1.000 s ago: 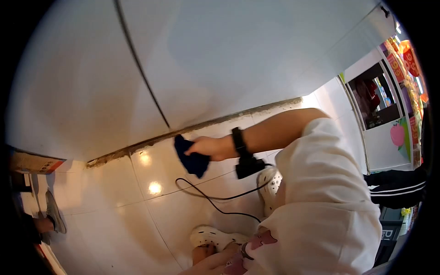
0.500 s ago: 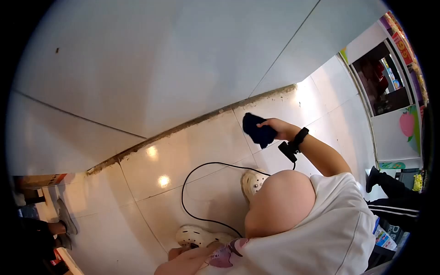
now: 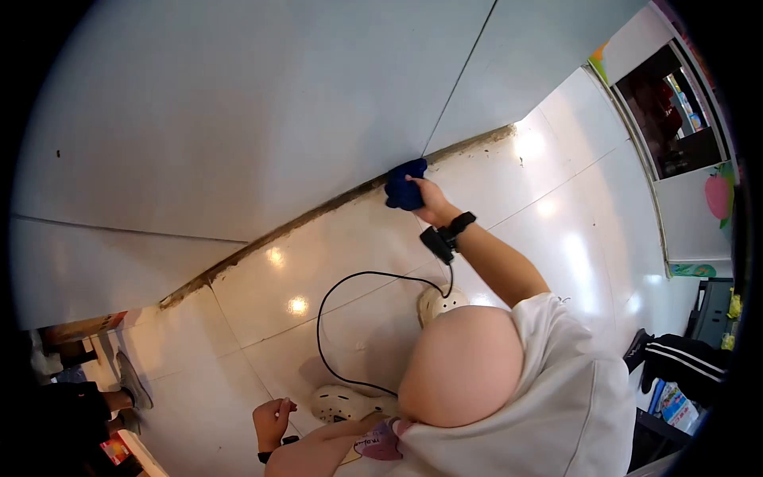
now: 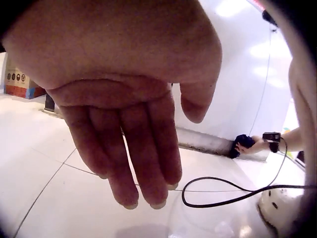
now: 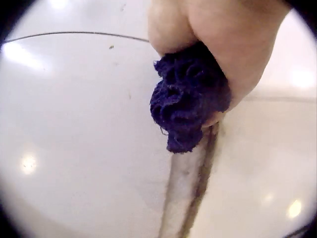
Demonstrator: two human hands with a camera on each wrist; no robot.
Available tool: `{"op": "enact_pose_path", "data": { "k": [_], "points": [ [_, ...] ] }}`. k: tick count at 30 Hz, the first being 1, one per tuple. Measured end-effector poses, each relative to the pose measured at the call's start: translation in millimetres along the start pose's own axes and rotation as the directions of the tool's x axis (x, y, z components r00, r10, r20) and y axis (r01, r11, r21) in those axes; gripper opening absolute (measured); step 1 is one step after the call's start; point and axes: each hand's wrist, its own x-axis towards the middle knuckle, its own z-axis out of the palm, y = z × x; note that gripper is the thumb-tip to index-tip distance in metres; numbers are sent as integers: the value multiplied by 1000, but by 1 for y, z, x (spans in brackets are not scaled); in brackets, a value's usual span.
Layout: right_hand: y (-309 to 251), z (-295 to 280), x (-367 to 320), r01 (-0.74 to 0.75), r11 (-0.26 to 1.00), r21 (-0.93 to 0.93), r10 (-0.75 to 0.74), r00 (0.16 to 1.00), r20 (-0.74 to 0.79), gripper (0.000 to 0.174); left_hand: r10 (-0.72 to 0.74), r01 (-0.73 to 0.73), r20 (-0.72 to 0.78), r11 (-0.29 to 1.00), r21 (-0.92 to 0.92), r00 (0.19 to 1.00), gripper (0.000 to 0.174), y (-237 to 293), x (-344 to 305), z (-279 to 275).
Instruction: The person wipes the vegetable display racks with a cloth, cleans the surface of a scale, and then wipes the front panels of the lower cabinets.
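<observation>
A dark blue cloth (image 3: 406, 184) is bunched in the right hand (image 3: 431, 201), at the dirty base edge of a pale panel (image 3: 262, 103). In the right wrist view the cloth (image 5: 185, 99) covers part of that edge, and the right hand (image 5: 230, 39) curls round it, some fingers hidden. The left hand (image 3: 273, 421) is away from the panel at the lower left, holding nothing. Its fingers hang loosely, slightly bent, in the left wrist view, where the hand (image 4: 119, 94) hovers above floor tiles.
A black cable (image 3: 320, 318) loops over the tiled floor (image 3: 183, 397) near two pale clogs (image 3: 338, 404). Another person's shoe (image 3: 133, 380) is at the left, with a cardboard box (image 3: 83, 327) nearby. A person in black striped trousers (image 3: 683, 359) stands at the right by shelving.
The right hand first went right along the panel's base, then came up and slightly left with the cloth to the edge. The left hand has come into the head view at the lower left.
</observation>
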Motion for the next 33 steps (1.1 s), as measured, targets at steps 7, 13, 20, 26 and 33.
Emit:
{"op": "enact_pose_path", "data": {
  "k": [7,13,20,26,33],
  "points": [
    [123,75,24,-105,994,-38,107,993,42,23,-133,132,79,991,16,988,37,-10,-17,6],
    [170,80,43,5,995,-101,4,996,94,22,-203,206,55,976,-67,978,35,-10,-28,1],
    [25,5,14,301,951,63,-299,953,-46,22,-207,209,29,966,-155,978,37,-26,-38,5],
    [107,27,72,202,979,15,-190,942,-278,48,-115,120,71,990,-68,991,38,-15,-26,1],
    [171,102,48,-80,907,-412,28,991,-130,69,-197,197,32,980,12,980,41,-12,-26,-7]
  ]
}}
